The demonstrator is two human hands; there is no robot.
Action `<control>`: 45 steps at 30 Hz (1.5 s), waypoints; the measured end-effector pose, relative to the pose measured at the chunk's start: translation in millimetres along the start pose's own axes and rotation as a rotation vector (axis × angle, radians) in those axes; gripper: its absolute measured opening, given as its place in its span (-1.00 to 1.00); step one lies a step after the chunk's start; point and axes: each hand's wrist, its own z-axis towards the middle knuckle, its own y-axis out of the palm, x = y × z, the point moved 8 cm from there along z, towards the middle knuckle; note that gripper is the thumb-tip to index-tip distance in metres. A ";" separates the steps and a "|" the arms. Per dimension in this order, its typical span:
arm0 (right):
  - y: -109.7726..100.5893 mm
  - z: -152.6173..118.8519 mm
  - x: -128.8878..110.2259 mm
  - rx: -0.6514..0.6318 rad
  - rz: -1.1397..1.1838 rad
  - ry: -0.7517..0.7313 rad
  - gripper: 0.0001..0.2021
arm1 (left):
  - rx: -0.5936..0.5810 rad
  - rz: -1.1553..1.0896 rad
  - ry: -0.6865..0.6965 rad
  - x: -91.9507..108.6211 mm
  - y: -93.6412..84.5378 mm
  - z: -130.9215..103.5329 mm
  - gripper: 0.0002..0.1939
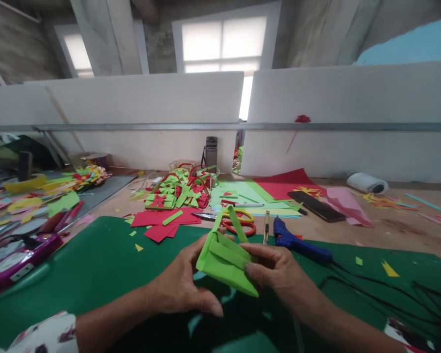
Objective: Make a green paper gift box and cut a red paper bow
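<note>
A small light-green paper bag [226, 262] with a looped strip handle is held up over the green mat [106, 260], slightly tilted. My right hand [275, 267] pinches its right side between thumb and fingers. At the bag's left side is my left hand [185, 279], its thumb stretched out below and away from the paper. The left fingertips go behind the bag and are partly hidden. Just beyond the bag lie scissors [244, 227] with red and yellow handles, a box cutter [266, 228] and a blue glue gun [303, 247].
Red paper pieces [161, 223] and a heap of green and red paper bags [180, 189] lie behind the mat. A phone [316, 206] rests at the right, near red sheets [286, 182]. A purple device [24, 260] sits at left. The black cord [382, 289] crosses the mat.
</note>
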 end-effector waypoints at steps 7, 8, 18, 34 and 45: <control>22.2 -2.8 -4.5 -0.160 0.164 -0.066 -0.61 | 0.070 -0.011 0.070 7.8 8.5 7.5 -0.37; 23.6 -3.1 -5.8 -0.175 0.158 -0.078 -0.59 | 0.073 -0.033 0.060 6.6 9.1 8.1 -0.40; 2.8 -17.6 -54.9 0.184 -0.660 -0.645 -0.73 | 0.147 0.225 0.021 -5.7 2.7 9.0 -0.44; 14.4 -33.3 -57.6 0.134 -0.900 -0.937 -0.72 | 0.174 0.853 0.462 1.5 10.1 24.5 -0.54; 7.2 -25.2 -58.4 0.114 -0.704 -0.610 -0.73 | 0.004 0.955 0.477 -6.1 20.7 28.4 -0.67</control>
